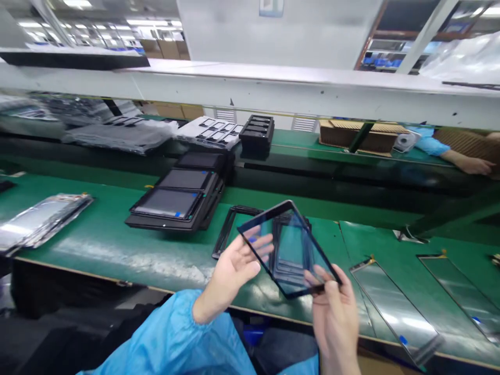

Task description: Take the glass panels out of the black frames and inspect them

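I hold a see-through glass panel with a black border tilted in the air over the green bench. My left hand supports its left edge, fingers spread behind the glass and thumb on the rim. My right hand pinches the panel's near right corner. Below the panel, a stack of black frames lies on the green mat. Both my sleeves are light blue.
Stacked black screen units sit to the left, silver bags at far left. Two long reflective strips lie on the right. Black trays and a cardboard box stand beyond the conveyor. A co-worker's arm rests far right.
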A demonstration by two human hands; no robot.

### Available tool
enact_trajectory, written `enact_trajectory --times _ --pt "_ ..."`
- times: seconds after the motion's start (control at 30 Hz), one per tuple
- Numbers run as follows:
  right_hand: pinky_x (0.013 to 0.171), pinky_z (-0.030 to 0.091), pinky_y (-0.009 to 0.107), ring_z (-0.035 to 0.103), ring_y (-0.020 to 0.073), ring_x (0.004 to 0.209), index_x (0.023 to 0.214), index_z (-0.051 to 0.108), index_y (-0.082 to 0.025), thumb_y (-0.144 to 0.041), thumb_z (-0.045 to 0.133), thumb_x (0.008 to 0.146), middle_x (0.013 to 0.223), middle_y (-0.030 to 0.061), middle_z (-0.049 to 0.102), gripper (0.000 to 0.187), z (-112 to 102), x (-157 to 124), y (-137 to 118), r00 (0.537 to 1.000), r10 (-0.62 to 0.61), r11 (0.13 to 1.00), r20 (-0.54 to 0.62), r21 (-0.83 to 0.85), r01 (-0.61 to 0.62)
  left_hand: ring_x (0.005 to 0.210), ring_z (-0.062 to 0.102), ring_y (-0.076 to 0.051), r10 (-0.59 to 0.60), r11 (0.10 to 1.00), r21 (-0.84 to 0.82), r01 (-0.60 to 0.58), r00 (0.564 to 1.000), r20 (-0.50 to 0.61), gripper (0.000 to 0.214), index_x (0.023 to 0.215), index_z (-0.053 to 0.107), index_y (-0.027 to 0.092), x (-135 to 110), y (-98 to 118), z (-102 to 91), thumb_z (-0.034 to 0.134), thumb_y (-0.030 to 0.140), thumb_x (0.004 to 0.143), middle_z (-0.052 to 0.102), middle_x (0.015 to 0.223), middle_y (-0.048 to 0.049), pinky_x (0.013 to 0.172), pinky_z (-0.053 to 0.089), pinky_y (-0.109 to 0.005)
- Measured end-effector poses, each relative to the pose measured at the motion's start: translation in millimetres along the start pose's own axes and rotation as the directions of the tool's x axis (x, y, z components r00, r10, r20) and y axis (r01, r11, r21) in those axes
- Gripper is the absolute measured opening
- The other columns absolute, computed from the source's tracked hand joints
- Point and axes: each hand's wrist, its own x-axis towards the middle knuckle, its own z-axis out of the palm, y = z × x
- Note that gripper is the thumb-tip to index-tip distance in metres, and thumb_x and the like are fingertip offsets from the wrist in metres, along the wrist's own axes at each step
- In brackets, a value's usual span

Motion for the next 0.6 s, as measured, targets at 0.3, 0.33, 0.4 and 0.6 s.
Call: enact_trajectory --times 0.3,0.33,0.4,0.6 --pt "0.127 0.038 0.059 0.054 0.0344 0.149 0.145 0.067 -0.025 -0.042 0.075 0.096 0.158 0.0126 0.06 0.052 -4 14 18 0.975 -0.12 0.941 0.188 -0.292 0.172 0.132 0.068 -0.03 0.415 0.166 0.985 0.05 0.903 -0.116 0.043 0.141 0.072 0.023 118 73 -149.5 0.05 0.032 0.106 0.073 0.145 -0.0055 0.115 0.05 -0.038" --pt "0.127 0.038 0.059 0.054 0.0358 0.148 0.144 0.068 -0.024 -0.046 0.076 0.094 0.158 0.0127 0.06 0.055 -15 13 15 0.98 -0.115 0.928 0.161 -0.335 0.163 0.128 0.07 -0.031 0.383 0.108 0.989 0.096 0.914 -0.131 0.044 0.142 0.073 0.023 136 77 -169.2 0.05 0.027 0.105 0.074 0.142 -0.0067 0.112 0.051 -0.039" --pt "0.127 0.037 0.06 0.054 0.0382 0.148 0.143 0.069 -0.024 -0.052 0.077 0.09 0.158 0.0131 0.06 0.061 -34 13 9 0.988 -0.116 0.899 0.098 -0.414 0.146 0.12 0.074 -0.035 0.333 0.032 0.988 0.154 0.93 -0.156 0.046 0.141 0.074 0.022 166 79 -199.4 0.053 0.02 0.1 0.078 0.135 -0.0099 0.109 0.052 -0.043" --pt "0.126 0.034 0.054 0.05 0.0358 0.15 0.141 0.071 -0.037 -0.054 0.073 0.084 0.157 0.0129 0.06 0.06 -101 37 -18 0.964 -0.21 0.77 -0.161 -0.634 0.062 0.12 0.073 -0.033 0.15 -0.098 0.981 0.165 0.977 -0.15 0.049 0.128 0.081 0.021 193 59 -230.6 0.061 0.012 0.085 0.08 0.132 -0.0088 0.108 0.051 -0.039"
